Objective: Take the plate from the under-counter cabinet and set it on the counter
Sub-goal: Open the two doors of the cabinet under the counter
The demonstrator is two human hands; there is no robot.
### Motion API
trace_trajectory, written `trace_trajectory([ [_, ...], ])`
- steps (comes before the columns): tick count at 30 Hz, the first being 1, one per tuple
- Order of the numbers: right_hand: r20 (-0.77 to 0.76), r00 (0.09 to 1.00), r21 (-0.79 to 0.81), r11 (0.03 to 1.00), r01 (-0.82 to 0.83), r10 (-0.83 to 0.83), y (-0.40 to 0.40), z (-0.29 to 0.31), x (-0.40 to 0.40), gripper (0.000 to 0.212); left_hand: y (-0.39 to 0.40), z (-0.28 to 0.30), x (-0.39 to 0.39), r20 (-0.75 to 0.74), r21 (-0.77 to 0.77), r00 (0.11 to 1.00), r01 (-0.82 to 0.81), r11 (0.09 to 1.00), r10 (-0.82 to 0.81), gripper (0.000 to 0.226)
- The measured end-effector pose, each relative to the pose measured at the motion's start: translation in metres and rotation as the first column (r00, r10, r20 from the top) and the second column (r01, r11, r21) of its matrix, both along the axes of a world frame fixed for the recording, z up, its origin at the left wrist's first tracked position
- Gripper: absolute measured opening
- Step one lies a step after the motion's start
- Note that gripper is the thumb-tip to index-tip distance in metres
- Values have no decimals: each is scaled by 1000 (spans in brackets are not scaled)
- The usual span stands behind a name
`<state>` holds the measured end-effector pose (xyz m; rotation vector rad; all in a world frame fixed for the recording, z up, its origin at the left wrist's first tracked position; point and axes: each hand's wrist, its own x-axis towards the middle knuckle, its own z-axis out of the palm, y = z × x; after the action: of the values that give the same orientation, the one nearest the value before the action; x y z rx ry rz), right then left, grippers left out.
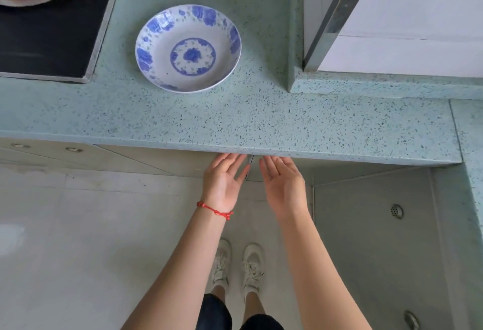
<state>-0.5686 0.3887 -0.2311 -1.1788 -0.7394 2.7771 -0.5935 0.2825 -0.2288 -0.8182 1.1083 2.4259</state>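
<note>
Blue-and-white floral plate (188, 48) sits flat on speckled green counter (261, 120), just right of the hob (49, 31). Left hand (222, 180) and right hand (283, 186) empty, fingers spread, at the cabinet doors' seam (249, 170) below the counter edge. Placement looks done; closing doors likely remains.

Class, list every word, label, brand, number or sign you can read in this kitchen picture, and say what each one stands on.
None: no readable text anywhere in this view.
The plate on the counter carries only blue flower patterns, no lettering.
The hob, the cabinet doors and the shoes show no label or brand that can be made out.
Both hands, left hand and right hand, are open and hold nothing printed.
</note>
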Motion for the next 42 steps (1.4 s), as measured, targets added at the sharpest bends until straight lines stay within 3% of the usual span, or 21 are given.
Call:
trace_trajectory([
  [7, 55, 998, 47, 999, 6, -8, -4, 2, 11, 14, -6, -4, 18, 67, 19, 997, -48, 999, 46, 23],
  [14, 192, 981, 209, 976, -61, 20, -4, -3, 60, 19, -25, -5, 74, 112, -312, 993, -6, 950, 43, 11],
  [18, 296, 953, 358, 917, -174, 65, -2, -4, 93, 22, -35, -8, 101, 130, -481, 988, -7, 877, 79, 5],
  [21, 352, 931, 440, 861, -254, 95, 1, 0, 115, 26, -44, -10, 117, 136, -586, 987, 11, 810, 85, 16],
  [25, 412, 903, 510, 791, -339, 122, 6, 5, 134, 32, -57, -10, 136, 119, -701, 986, 1, 713, 115, 16],
  [34, 460, 880, 624, 662, -416, 118, 24, 10, 183, 31, -88, -10, 169, 63, -734, 991, -37, 678, 122, 19],
  [42, 465, 885, 696, 617, -368, 4, 42, 16, 231, 12, -121, -8, 194, 19, -739, 995, -56, 672, 103, 14],
])
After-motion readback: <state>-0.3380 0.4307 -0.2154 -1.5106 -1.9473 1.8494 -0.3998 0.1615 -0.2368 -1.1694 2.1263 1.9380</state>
